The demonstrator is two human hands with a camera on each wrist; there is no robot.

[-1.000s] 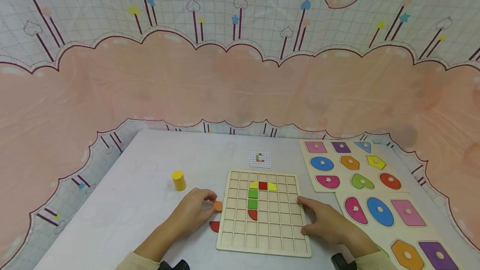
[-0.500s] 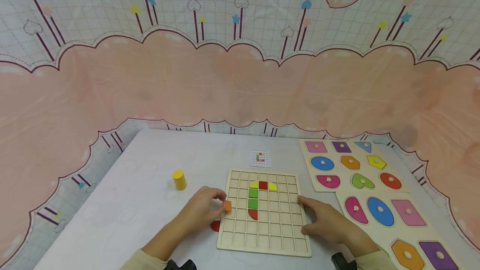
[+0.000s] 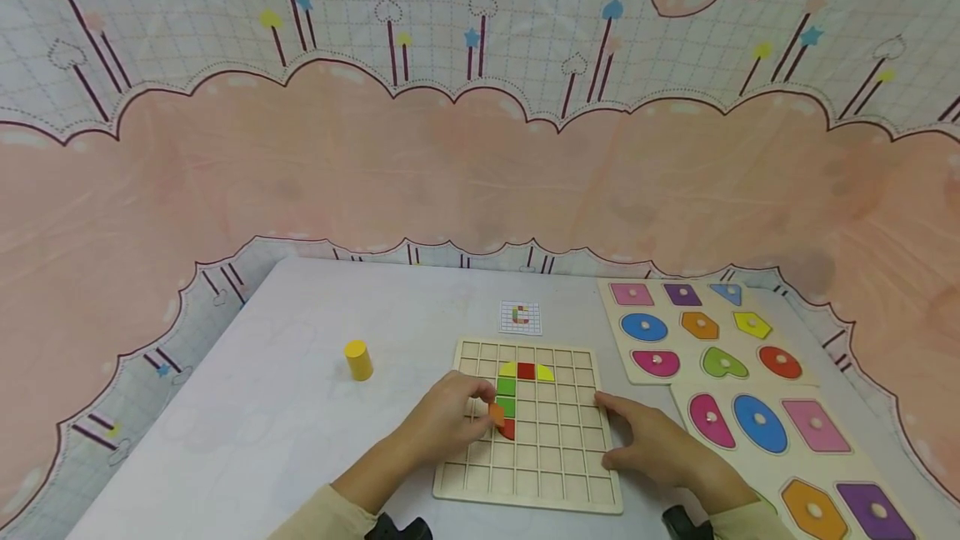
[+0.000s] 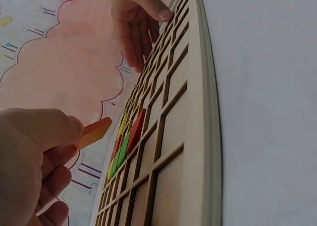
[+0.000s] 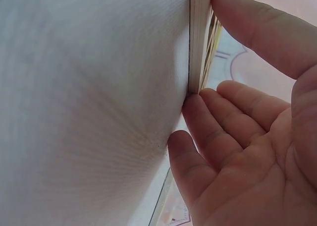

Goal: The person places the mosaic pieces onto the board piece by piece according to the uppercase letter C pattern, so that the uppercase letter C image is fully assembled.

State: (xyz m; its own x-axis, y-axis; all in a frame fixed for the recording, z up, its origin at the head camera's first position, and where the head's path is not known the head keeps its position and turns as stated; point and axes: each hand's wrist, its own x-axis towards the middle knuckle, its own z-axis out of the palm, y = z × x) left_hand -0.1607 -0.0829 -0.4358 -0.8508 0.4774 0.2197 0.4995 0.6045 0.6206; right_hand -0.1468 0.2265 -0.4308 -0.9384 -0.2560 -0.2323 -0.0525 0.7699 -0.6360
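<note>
My left hand (image 3: pixel 446 419) pinches an orange tile (image 3: pixel 497 416) between thumb and fingers, over the wooden grid board (image 3: pixel 558 473). In the left wrist view the orange tile (image 4: pixel 94 132) is held up, tilted, apart from the board's face. Set in the grid are two green tiles (image 3: pixel 506 387), a red square (image 3: pixel 527 371), yellow curved pieces (image 3: pixel 546 374) on either side of it, and a red quarter-round (image 3: pixel 508 431) below the greens. At the board's right edge rests my right hand (image 3: pixel 648 436), its thumb and fingertips touching the rim with relaxed fingers.
Behind the board lies a small pattern card (image 3: pixel 520 318). A yellow cylinder (image 3: pixel 358 361) stands to the left. Two knobbed shape puzzles (image 3: pixel 615 340) cover the right side of the white table (image 3: pixel 225 440), close to my right forearm.
My left hand has carried the orange tile rightward from the board's left edge to above the coloured column. It now covers the loose red piece seen beside the board earlier. My right hand has stayed put.
</note>
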